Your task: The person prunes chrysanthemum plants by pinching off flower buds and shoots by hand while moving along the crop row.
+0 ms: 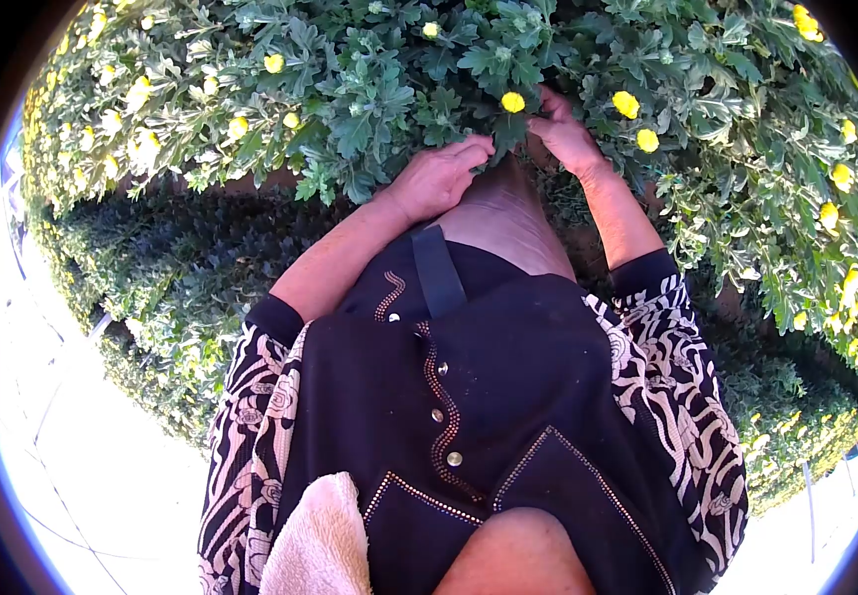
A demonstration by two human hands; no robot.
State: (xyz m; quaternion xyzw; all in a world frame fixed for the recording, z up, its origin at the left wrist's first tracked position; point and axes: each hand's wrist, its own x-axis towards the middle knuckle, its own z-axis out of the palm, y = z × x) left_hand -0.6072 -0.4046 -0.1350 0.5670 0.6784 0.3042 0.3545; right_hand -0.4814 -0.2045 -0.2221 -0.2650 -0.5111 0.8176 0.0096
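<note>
Low among the dark green leaves of a chrysanthemum bush [369,109], both hands work close together. My left hand [444,178] is closed, its fingers curled and their tips at the lower leaves; what they grip, if anything, is hidden. A little to the right and higher, my right hand [568,139] reaches in with bent, closed fingers, partly covered by foliage. Whatever it holds cannot be made out. A yellow chrysanthemum flower [513,102] stands between the two hands, touched by neither as far as I can see.
More yellow flowers [626,104] and buds dot the bush to both sides. Another leafy row [181,268] runs behind on the left, with a shaded gap before it. A black strap [437,273] hangs at my waist, and a pale towel [322,540] lies over my chest.
</note>
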